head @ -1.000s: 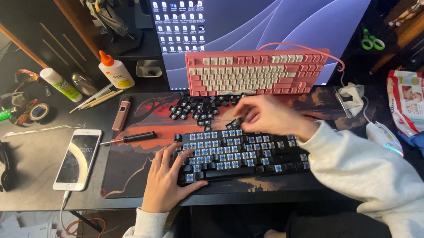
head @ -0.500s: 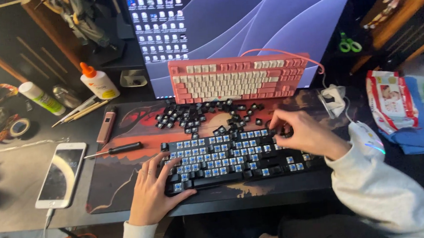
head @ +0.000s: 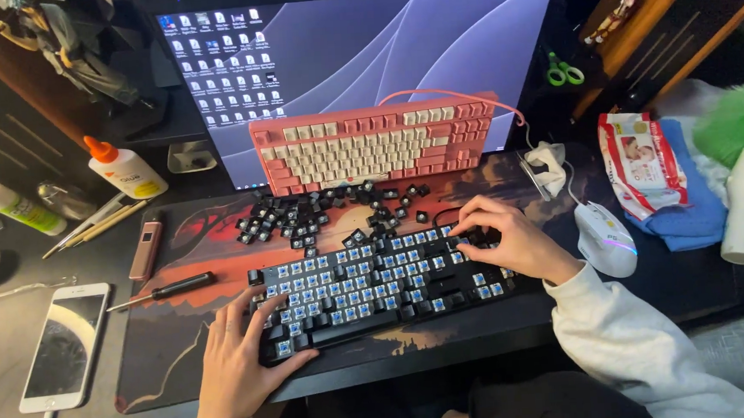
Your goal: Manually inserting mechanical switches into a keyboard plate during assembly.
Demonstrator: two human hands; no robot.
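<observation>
Over the last second the right hand (head: 512, 242) has slid from the middle of the black keyboard (head: 377, 286) to its upper right rows, while the left hand (head: 239, 363) has shifted slightly along the keyboard's lower left corner.

A home computer desk: monitor (head: 364, 72), pink keyboard (head: 377, 144), mouse (head: 606, 238), figurines, glue bottle (head: 124, 168) and phone (head: 63, 344).
</observation>
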